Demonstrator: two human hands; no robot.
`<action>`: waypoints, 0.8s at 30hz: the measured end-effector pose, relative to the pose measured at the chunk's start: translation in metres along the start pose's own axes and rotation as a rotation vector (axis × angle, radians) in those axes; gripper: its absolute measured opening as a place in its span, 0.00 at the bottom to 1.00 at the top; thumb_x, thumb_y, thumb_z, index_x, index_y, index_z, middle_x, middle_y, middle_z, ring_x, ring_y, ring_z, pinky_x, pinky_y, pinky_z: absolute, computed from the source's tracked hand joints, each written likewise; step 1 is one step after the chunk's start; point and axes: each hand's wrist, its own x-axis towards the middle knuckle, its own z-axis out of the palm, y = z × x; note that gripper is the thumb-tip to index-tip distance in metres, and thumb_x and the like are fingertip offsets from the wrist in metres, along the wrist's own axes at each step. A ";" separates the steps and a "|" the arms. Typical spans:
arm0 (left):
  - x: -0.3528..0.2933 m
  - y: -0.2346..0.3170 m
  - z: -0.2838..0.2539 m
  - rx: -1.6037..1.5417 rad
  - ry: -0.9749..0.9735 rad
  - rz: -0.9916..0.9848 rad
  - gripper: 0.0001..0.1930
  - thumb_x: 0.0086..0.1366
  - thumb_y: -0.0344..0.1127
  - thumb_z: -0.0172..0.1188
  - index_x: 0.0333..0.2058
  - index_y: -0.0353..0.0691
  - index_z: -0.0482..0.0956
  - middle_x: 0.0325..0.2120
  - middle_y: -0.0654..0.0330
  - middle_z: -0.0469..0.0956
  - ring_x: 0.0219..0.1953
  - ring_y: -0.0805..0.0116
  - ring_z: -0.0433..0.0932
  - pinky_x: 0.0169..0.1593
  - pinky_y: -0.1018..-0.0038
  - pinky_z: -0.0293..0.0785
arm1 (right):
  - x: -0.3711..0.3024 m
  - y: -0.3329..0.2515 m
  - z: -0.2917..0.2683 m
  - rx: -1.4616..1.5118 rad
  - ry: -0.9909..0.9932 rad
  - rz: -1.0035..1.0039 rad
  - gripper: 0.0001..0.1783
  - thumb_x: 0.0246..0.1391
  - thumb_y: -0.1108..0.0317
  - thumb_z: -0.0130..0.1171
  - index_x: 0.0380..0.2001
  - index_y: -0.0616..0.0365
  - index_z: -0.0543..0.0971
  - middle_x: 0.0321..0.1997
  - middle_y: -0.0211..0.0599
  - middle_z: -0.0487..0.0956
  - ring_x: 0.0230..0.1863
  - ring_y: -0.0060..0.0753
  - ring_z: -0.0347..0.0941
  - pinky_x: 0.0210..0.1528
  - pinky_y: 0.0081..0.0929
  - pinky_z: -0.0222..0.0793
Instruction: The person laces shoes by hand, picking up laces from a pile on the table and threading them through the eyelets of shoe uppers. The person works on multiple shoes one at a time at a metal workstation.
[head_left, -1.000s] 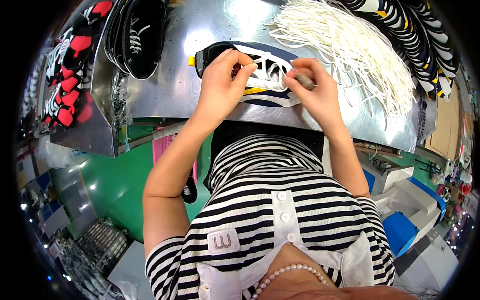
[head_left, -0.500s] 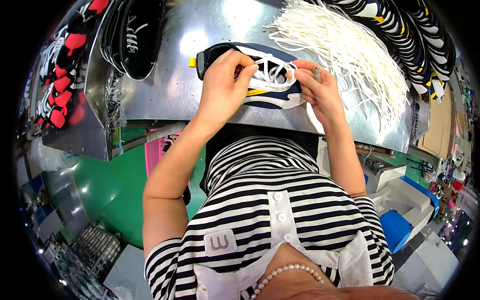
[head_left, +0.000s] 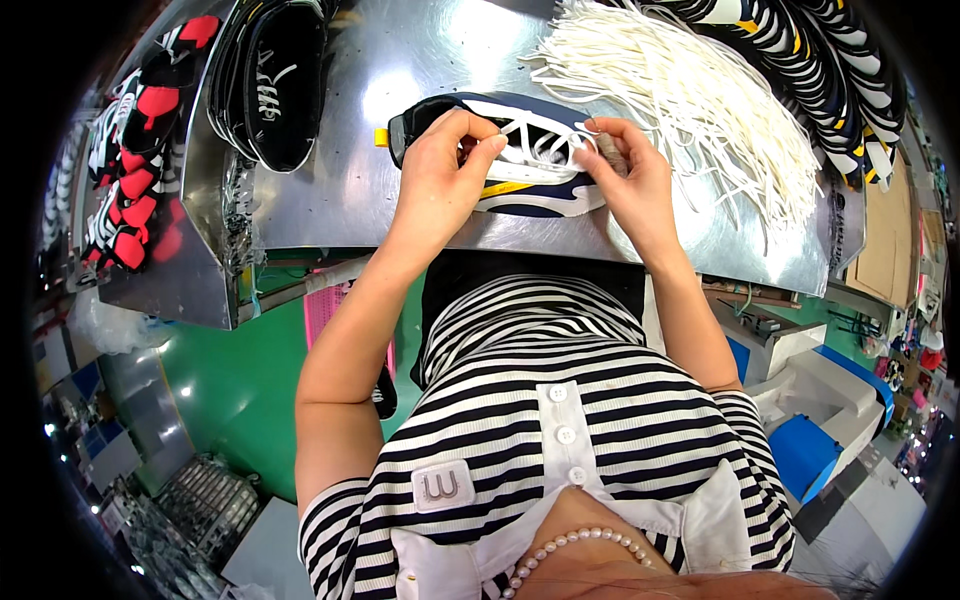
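Observation:
A navy and white shoe upper (head_left: pixel 545 200) with yellow accents lies sideways on the metal table. A white shoelace (head_left: pixel 522 150) crosses its opening in several strands. My left hand (head_left: pixel 440 175) is over the heel end, thumb and forefinger pinched on the lace at the opening's edge. At the toe end, my right hand (head_left: pixel 638 185) pinches the lace between thumb and forefinger. A slim tool with a wrapped grey-brown handle (head_left: pixel 611 154) is tucked within the right fingers, mostly hidden. A yellow tab (head_left: pixel 381 137) sticks out from the heel.
A large heap of white laces (head_left: pixel 690 110) spreads over the table (head_left: pixel 350 215) at right. Stacked navy uppers (head_left: pixel 800 60) stand at the far right. Black uppers (head_left: pixel 270 90) pile up at left, with red, black and white ones (head_left: pixel 150 110) beyond.
My right fingers have turned, and the tool's handle now sits lower and deeper in the hand. The left hand stays pinched near the opening. The view has shifted slightly.

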 end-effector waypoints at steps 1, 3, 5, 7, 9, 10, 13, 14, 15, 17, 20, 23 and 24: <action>0.000 0.000 0.000 0.002 0.005 -0.004 0.07 0.65 0.33 0.62 0.36 0.34 0.79 0.32 0.65 0.79 0.29 0.82 0.71 0.36 0.81 0.70 | 0.000 -0.005 -0.002 -0.112 0.015 0.025 0.16 0.57 0.70 0.62 0.46 0.67 0.76 0.36 0.40 0.84 0.39 0.21 0.78 0.41 0.18 0.71; -0.001 0.002 0.000 0.006 0.004 -0.009 0.07 0.65 0.32 0.62 0.36 0.34 0.80 0.32 0.65 0.79 0.29 0.81 0.72 0.36 0.81 0.70 | -0.002 -0.004 -0.002 0.196 -0.043 0.094 0.16 0.57 0.70 0.61 0.46 0.68 0.76 0.35 0.38 0.84 0.35 0.21 0.77 0.37 0.19 0.71; -0.002 0.002 0.000 -0.036 -0.002 -0.033 0.07 0.66 0.33 0.61 0.36 0.34 0.79 0.32 0.66 0.79 0.30 0.81 0.72 0.37 0.82 0.70 | 0.001 0.000 -0.009 0.577 -0.191 0.276 0.15 0.59 0.71 0.58 0.46 0.69 0.75 0.34 0.35 0.84 0.25 0.20 0.73 0.29 0.19 0.69; -0.001 0.001 -0.001 -0.121 -0.029 -0.075 0.07 0.67 0.33 0.60 0.35 0.34 0.79 0.30 0.67 0.77 0.30 0.81 0.71 0.37 0.82 0.68 | 0.005 0.002 -0.011 0.456 -0.159 0.262 0.14 0.60 0.71 0.57 0.47 0.66 0.76 0.33 0.33 0.84 0.22 0.18 0.68 0.25 0.18 0.65; 0.000 0.005 -0.008 -0.429 -0.033 -0.120 0.06 0.67 0.31 0.59 0.35 0.34 0.77 0.27 0.65 0.75 0.30 0.80 0.70 0.37 0.81 0.67 | 0.008 0.005 -0.012 0.008 -0.009 0.122 0.13 0.62 0.69 0.55 0.48 0.60 0.77 0.31 0.30 0.83 0.19 0.13 0.64 0.22 0.16 0.60; 0.000 0.007 -0.013 -0.581 -0.033 -0.142 0.05 0.67 0.30 0.58 0.35 0.34 0.77 0.25 0.65 0.74 0.30 0.79 0.69 0.37 0.80 0.67 | 0.015 0.008 -0.013 -0.110 0.141 -0.086 0.12 0.63 0.66 0.54 0.47 0.58 0.77 0.30 0.30 0.82 0.19 0.12 0.62 0.22 0.16 0.58; 0.000 0.007 -0.030 -1.072 -0.173 -0.159 0.06 0.70 0.32 0.54 0.39 0.35 0.75 0.26 0.63 0.73 0.27 0.79 0.64 0.35 0.82 0.61 | 0.023 -0.001 -0.008 0.363 0.131 0.044 0.11 0.64 0.63 0.54 0.40 0.59 0.76 0.26 0.26 0.79 0.21 0.14 0.63 0.24 0.19 0.60; -0.001 0.011 -0.035 -1.212 -0.220 -0.153 0.07 0.70 0.32 0.53 0.39 0.35 0.75 0.27 0.62 0.73 0.27 0.79 0.63 0.34 0.82 0.60 | 0.026 0.003 0.003 0.363 0.087 0.077 0.11 0.64 0.63 0.53 0.40 0.60 0.76 0.24 0.27 0.78 0.21 0.16 0.64 0.24 0.20 0.61; -0.003 0.020 -0.039 -1.329 -0.184 -0.179 0.07 0.70 0.32 0.53 0.39 0.32 0.74 0.31 0.59 0.73 0.27 0.77 0.62 0.33 0.82 0.60 | 0.029 0.012 0.012 0.259 0.136 0.031 0.11 0.64 0.62 0.53 0.39 0.60 0.76 0.23 0.28 0.78 0.20 0.17 0.65 0.24 0.21 0.61; -0.009 0.022 -0.063 -1.645 -0.001 -0.128 0.01 0.68 0.23 0.49 0.36 0.32 0.67 0.32 0.60 0.65 0.30 0.73 0.64 0.30 0.80 0.63 | 0.030 0.025 0.018 0.128 0.208 -0.008 0.13 0.64 0.61 0.52 0.38 0.61 0.75 0.20 0.34 0.77 0.20 0.25 0.70 0.26 0.27 0.64; -0.025 0.015 -0.135 -1.977 0.331 -0.086 0.09 0.61 0.14 0.42 0.35 0.35 0.64 0.30 0.59 0.63 0.29 0.70 0.65 0.30 0.75 0.62 | 0.029 0.024 0.018 0.070 0.189 -0.013 0.13 0.64 0.61 0.52 0.38 0.61 0.75 0.20 0.38 0.78 0.21 0.34 0.73 0.27 0.32 0.66; -0.054 -0.009 -0.234 -1.890 0.506 0.014 0.05 0.65 0.19 0.40 0.33 0.34 0.63 0.26 0.60 0.63 0.26 0.70 0.63 0.28 0.76 0.62 | 0.027 0.021 0.022 -0.107 0.185 -0.084 0.12 0.64 0.61 0.52 0.39 0.60 0.73 0.23 0.45 0.79 0.27 0.52 0.76 0.31 0.43 0.68; -0.061 -0.018 -0.266 -1.898 0.572 0.042 0.05 0.65 0.19 0.38 0.33 0.35 0.63 0.25 0.60 0.63 0.26 0.70 0.63 0.27 0.77 0.61 | 0.027 0.022 0.024 -0.152 0.194 -0.104 0.12 0.64 0.61 0.52 0.39 0.60 0.72 0.23 0.47 0.79 0.28 0.54 0.76 0.31 0.45 0.68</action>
